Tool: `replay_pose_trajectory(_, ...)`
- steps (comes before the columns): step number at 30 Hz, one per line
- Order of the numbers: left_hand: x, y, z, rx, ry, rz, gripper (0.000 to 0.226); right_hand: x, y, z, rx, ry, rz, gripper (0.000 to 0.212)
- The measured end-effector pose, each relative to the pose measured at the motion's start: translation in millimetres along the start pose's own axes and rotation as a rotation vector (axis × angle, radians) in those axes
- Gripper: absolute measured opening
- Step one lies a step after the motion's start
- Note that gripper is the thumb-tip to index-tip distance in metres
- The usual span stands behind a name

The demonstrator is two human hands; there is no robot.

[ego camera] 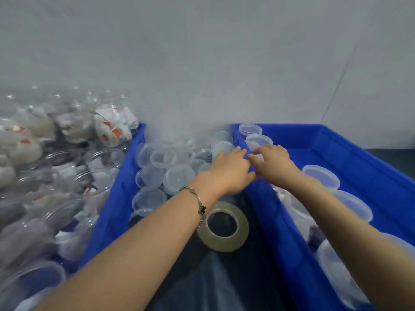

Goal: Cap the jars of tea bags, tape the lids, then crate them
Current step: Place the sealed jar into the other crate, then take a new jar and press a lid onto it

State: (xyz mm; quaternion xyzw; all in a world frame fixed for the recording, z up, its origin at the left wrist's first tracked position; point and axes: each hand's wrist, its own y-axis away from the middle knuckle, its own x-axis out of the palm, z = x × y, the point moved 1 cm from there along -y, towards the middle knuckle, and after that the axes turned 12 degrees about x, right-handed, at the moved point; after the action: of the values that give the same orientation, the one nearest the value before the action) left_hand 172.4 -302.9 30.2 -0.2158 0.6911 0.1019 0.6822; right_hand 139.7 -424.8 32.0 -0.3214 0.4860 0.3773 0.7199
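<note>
I have both arms stretched forward over the dark table [202, 283]. My left hand [229, 170], with a bracelet [197, 199] on its wrist, lies palm down with the fingers curled forward, reaching toward the near rim of the blue crate on the right [368, 158]. My right hand [275, 166] is just beside it, thumbs almost touching, its fingers bent down over a capped jar [258, 142] that stands at the crate's inner wall. The view is smeared by motion, so I cannot tell whether either hand actually grips that jar or only rests on it.

Just beyond my right fingertips a second capped jar [250, 129] stands in the crate's far corner. More capped jars [321, 176] run along the crate under and to the right of my right forearm.

Left of and below my left hand lies a loose pile of clear lids [161, 169] on the table. Beneath my left wrist a roll of clear tape [223, 226] lies flat. Far to the left of my left arm, another blue crate [116, 198] holds open jars of tea bags [67, 171], uncapped as far as the blur lets me see.
</note>
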Motion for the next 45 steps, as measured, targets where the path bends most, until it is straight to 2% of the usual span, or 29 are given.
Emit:
replay_pose_trajectory(3,-20,38,27,-0.094,-0.042,-0.194,0.031,12,9,47,-0.046,-0.046,0.077,0.032)
replay_pose_trajectory(5,-30,63,42,-0.173,-0.06,-0.224,0.027,21,19,77,-0.083,-0.121,0.116,0.03)
replay_pose_trajectory(13,-46,169,99,-0.412,-0.068,-0.169,0.031,60,57,177,-0.281,-0.226,0.27,0.026)
replay_pose_trajectory(17,-48,224,122,-0.548,-0.005,-0.027,0.03,79,86,212,-0.407,-0.235,0.344,0.025)
replay_pose_trajectory(20,-42,257,129,-0.55,-0.046,0.089,0.026,95,107,225,-0.52,-0.214,0.389,0.027)
replay_pose_trajectory(24,-29,282,128,-0.544,-0.048,0.211,0.026,103,126,230,-0.568,-0.168,0.341,0.036)
replay_pose_trajectory(26,-23,288,125,-0.531,-0.032,0.222,0.035,103,131,229,-0.58,-0.168,0.346,0.038)
replay_pose_trajectory(28,-19,292,123,-0.534,0.08,0.213,0.044,103,135,226,-0.61,-0.108,0.369,0.035)
replay_pose_trajectory(31,-15,292,119,-0.537,0.268,0.194,0.037,108,139,222,-0.629,-0.027,0.393,0.033)
replay_pose_trajectory(34,-12,294,113,-0.526,0.225,0.184,0.034,110,142,221,-0.611,-0.039,0.391,0.036)
replay_pose_trajectory(37,-25,301,116,-0.537,0.247,0.077,0.025,107,144,227,-0.621,-0.061,0.347,0.038)
replay_pose_trajectory(39,-41,312,125,-0.579,0.397,-0.104,0.02,101,146,241,-0.674,-0.121,0.318,0.041)
replay_pose_trajectory(41,-59,324,136,-0.653,0.419,-0.297,0.011,96,150,263,-0.717,-0.216,0.335,0.043)
replay_pose_trajectory(45,-71,346,145,-0.957,0.078,-0.74,0.024,93,162,319,-0.764,-0.365,0.405,0.054)
